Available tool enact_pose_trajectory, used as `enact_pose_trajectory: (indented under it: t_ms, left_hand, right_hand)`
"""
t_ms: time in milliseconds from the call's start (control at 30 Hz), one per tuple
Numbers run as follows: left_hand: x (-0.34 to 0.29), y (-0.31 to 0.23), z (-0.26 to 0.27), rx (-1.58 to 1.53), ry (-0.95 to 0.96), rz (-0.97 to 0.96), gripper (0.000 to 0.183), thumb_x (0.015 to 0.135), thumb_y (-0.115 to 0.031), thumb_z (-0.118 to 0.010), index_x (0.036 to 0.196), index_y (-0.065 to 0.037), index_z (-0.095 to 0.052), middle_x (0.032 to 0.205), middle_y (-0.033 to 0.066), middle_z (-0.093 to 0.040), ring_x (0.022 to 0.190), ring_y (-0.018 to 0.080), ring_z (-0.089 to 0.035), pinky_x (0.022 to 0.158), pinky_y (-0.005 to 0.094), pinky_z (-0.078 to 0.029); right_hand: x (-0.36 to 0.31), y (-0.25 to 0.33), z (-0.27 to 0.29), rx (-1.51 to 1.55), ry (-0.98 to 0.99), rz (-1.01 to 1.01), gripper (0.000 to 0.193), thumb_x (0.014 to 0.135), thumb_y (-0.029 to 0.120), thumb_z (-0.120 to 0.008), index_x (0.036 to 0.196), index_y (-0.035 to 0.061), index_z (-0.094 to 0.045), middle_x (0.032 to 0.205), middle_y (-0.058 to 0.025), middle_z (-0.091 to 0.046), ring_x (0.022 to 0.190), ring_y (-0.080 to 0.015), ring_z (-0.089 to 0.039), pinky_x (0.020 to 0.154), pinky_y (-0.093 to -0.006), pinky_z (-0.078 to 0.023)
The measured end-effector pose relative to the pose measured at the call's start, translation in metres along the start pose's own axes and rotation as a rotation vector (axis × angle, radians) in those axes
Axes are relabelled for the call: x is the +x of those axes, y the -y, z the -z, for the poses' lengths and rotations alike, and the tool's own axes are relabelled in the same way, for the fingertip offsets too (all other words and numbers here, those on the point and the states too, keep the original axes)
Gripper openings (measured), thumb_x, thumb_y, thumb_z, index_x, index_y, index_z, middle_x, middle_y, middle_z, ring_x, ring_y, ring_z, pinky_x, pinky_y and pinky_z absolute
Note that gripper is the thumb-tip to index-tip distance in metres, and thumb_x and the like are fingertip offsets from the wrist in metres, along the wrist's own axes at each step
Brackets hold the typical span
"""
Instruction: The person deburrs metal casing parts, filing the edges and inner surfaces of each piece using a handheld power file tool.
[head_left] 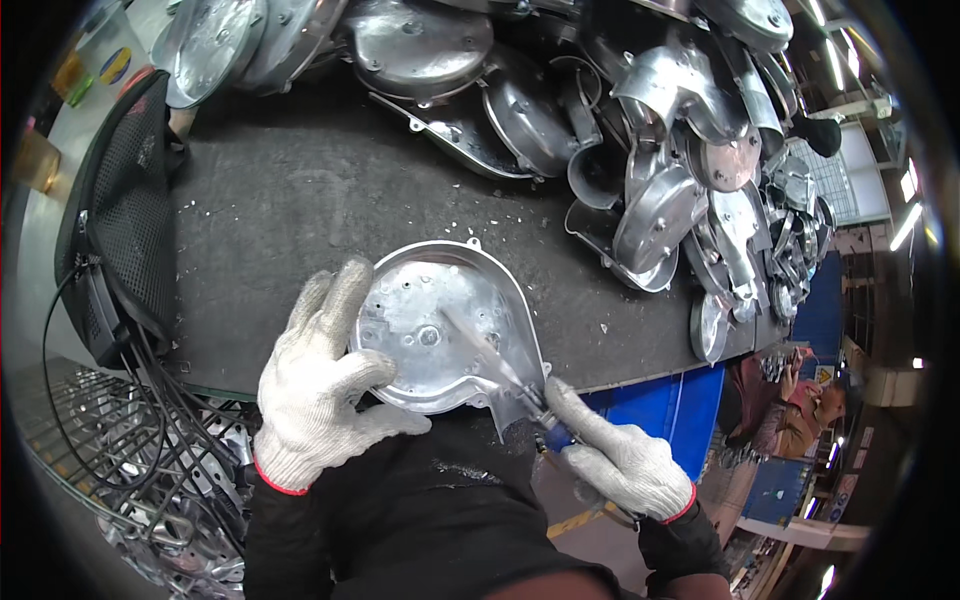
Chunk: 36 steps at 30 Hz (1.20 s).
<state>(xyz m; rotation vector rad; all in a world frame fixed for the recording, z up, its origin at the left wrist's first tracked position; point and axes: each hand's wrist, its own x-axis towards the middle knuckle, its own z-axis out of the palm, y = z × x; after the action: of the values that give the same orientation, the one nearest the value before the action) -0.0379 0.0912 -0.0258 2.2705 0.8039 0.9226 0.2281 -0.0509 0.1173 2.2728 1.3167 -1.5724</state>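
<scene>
In the head view, the right hand (625, 462) is gripping a tool (528, 400), its blurred shaft slanting over the casting (415, 300). The left hand (325, 385) is resting by the casting's left rim, fingers apart. The casting is lying at the near edge of the counter (270, 190). The step is apparently finishing its inner face; the next move is probably calling for steady support. Scraps are littering the counter, a pile (650, 215) is crowding its right side, and fluorescent lights (906, 227) are glowing beyond.

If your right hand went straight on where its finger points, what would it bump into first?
Probably the silvery metal part: its edge is just ahead of the right hand. It might pass above, though; the height is hard to tell.
</scene>
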Motion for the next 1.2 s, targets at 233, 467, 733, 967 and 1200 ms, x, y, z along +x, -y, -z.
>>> enact_pose_trajectory:
  t_ms: [233,467,733,967,1200]
  left_hand:
    - [0.003,-0.002,0.0,-0.028,-0.015,0.005,0.055,0.041,-0.04,-0.095,0.077,-0.007,-0.069,0.143,0.0334,-0.055,0.122,0.0579,-0.058,0.1,0.0584,-0.051]
    - [0.005,-0.002,0.001,-0.027,0.003,0.022,0.055,0.036,-0.035,-0.095,0.075,-0.007,-0.069,0.143,0.0324,-0.055,0.124,0.0571,-0.057,0.098,0.0564,-0.053]
    - [0.005,0.004,0.014,-0.121,0.12,0.016,0.051,0.044,-0.039,-0.096,0.078,-0.008,-0.073,0.145,0.0323,-0.055,0.127,0.0548,-0.057,0.111,0.0596,-0.043]
    - [0.0,0.011,0.003,-0.32,-0.044,0.051,0.091,0.041,-0.029,-0.102,0.121,-0.005,-0.068,0.14,0.0282,-0.062,0.132,0.049,-0.058,0.115,0.0554,-0.042]
    - [-0.005,0.013,-0.002,-0.393,-0.087,0.056,0.104,0.043,-0.026,-0.103,0.134,0.002,-0.063,0.138,0.0255,-0.065,0.133,0.0403,-0.062,0.12,0.0533,-0.037]
  right_hand:
    - [0.01,0.017,0.012,0.109,-0.031,-0.072,0.07,0.105,0.021,-0.056,0.167,0.0243,-0.026,0.077,-0.0058,-0.068,0.061,-0.0133,-0.066,0.066,-0.0315,-0.056]
    - [0.012,0.019,0.014,0.063,-0.048,-0.072,0.07,0.106,0.024,-0.055,0.168,0.0252,-0.024,0.073,-0.0055,-0.065,0.059,-0.0147,-0.066,0.064,-0.0318,-0.056]
    - [0.007,0.015,0.012,0.021,0.068,-0.087,0.065,0.106,0.028,-0.057,0.165,0.0201,-0.032,0.117,-0.0127,-0.075,0.074,-0.0229,-0.075,0.074,-0.0331,-0.059]
    - [0.02,0.022,0.007,0.001,0.044,0.138,0.064,0.103,0.02,-0.059,0.164,0.0198,-0.036,0.106,-0.0133,-0.076,0.068,-0.0167,-0.071,0.071,-0.0319,-0.059]
    - [0.024,0.025,0.009,-0.034,0.082,0.141,0.066,0.106,0.024,-0.058,0.165,0.0152,-0.031,0.14,-0.0192,-0.065,0.108,-0.0335,-0.073,0.095,-0.0371,-0.056]
